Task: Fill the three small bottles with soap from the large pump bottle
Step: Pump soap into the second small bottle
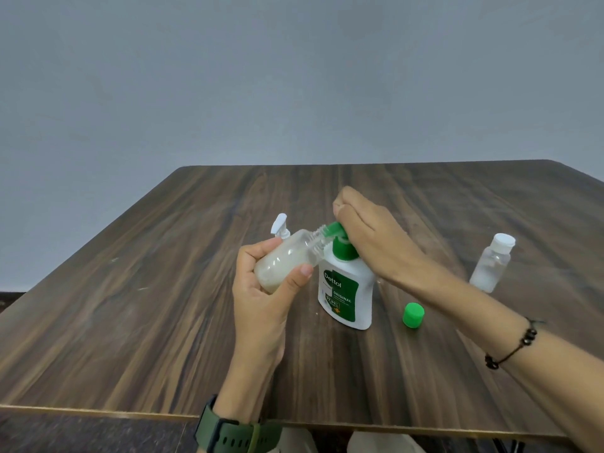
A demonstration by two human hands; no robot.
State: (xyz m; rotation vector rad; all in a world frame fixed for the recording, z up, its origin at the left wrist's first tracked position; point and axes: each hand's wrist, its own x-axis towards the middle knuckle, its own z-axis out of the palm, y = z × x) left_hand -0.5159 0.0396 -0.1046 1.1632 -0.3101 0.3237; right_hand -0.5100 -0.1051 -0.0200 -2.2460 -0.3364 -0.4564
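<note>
1. The left hand (pixel 266 291) curls its fingers and thumb round a small bottle (pixel 287 259), tilted with its open neck up against the green spout of the pump bottle (pixel 346 286). The mouth is narrow, so if it slips off the spout, soap likely runs down the outside or onto the table (pixel 130 289).
2. The right hand (pixel 369 237) presses down on the pump head with its fingers curled over it. A hard push could tip the pump bottle, since nothing else steadies its base.
3. The small bottle already looks largely full of whitish soap; one stroke too many may overflow it.
4. Its green cap (pixel 413 314) lies loose on the table beside the pump bottle, near the right forearm, which could knock it away.
5. A capped bottle (pixel 492 264) stands well to the right, and a white pump top (pixel 280 225) shows behind the left hand; a wide arm sweep could topple either.
</note>
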